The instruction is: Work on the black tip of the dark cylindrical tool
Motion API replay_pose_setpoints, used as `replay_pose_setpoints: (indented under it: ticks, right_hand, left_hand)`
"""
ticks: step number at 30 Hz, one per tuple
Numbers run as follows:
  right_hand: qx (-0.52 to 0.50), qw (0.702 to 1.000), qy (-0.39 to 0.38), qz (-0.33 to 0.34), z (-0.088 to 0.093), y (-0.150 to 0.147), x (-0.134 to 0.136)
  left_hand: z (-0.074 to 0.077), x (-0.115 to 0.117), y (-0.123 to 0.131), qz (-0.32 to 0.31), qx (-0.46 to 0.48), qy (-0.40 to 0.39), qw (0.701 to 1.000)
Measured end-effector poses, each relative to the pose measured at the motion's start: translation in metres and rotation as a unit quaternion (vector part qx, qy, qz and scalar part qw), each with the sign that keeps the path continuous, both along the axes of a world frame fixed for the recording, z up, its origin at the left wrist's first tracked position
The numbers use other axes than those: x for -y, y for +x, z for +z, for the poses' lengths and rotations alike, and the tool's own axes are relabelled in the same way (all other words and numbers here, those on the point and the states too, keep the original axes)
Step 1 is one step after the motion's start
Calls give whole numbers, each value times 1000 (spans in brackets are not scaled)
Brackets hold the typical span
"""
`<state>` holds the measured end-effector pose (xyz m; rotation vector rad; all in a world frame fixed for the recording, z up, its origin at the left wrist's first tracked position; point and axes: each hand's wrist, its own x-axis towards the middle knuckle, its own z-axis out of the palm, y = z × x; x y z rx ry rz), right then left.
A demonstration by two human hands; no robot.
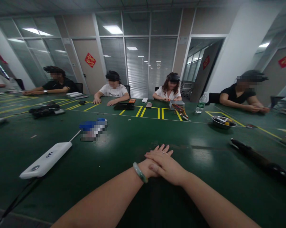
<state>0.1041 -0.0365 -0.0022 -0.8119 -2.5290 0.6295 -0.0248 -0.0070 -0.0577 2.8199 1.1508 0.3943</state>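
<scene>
Fingers (157,155) of both hands lie relaxed and empty on the green surface (138,136), the right hand (168,167) placed over the left hand (145,167). Nearest are a flat white device (45,160) at lower left and a long black object (261,163) at right, while a metal bowl (215,121) at middle right holds small items (225,122).

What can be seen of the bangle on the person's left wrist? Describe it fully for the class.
The bangle is a smooth, rounded hoop, pale green and mottled, glossy like polished jade. It circles the left wrist, just behind the left hand, tilted with the forearm and touching only skin. Its far side is hidden behind the wrist.
</scene>
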Motion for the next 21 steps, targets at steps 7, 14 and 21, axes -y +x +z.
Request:
replay_pose_setpoints:
  ticks: [7,14,21]
  right_hand:
    - [-3,1000,5,5,3,0,1]
    - [2,1000,3,10,2,0,0]
    - [1,1000,12,12,3,1,-1]
  left_hand:
    - [16,8,-2,-14,3,-6,1000]
    - [22,10,-3,-19,-16,-28,999]
    - [5,0,-3,-17,-48,-24,998]
